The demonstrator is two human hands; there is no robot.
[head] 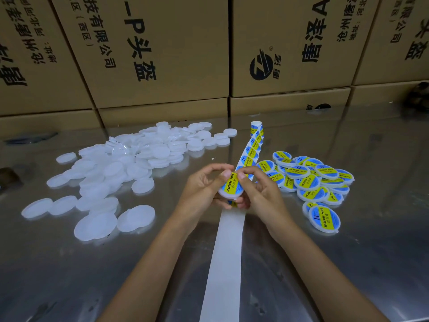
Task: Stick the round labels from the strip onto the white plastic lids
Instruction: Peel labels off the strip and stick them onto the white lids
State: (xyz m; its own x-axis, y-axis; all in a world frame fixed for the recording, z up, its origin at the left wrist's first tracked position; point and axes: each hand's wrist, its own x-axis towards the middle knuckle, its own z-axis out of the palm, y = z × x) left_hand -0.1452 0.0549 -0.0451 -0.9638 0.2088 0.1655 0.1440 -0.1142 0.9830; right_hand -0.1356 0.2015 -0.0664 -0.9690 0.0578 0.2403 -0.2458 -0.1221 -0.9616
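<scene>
**Label being pressed onto the lid held between both hands**

The left hand grips a round white plastic lid from its left side and from below, tilted toward the camera. On the lid lies a round blue and yellow paper label printed "SOLDERING PASTE". The right hand comes from the right; its thumb presses on the upper edge of the label and its other fingers curl under the lid, so both hands are closed on the same lid.

The long white backing strip runs on the shiny metal table from the near edge, under the hands, toward the rolled end with unused labels far behind. Its long axis points away from the person, slightly to the right.

The pile of bare white lids lies left, nearer the left hand. The heap of finished labelled lids lies right, just beside the right hand, so I think the right hand should put this lid down there.
</scene>
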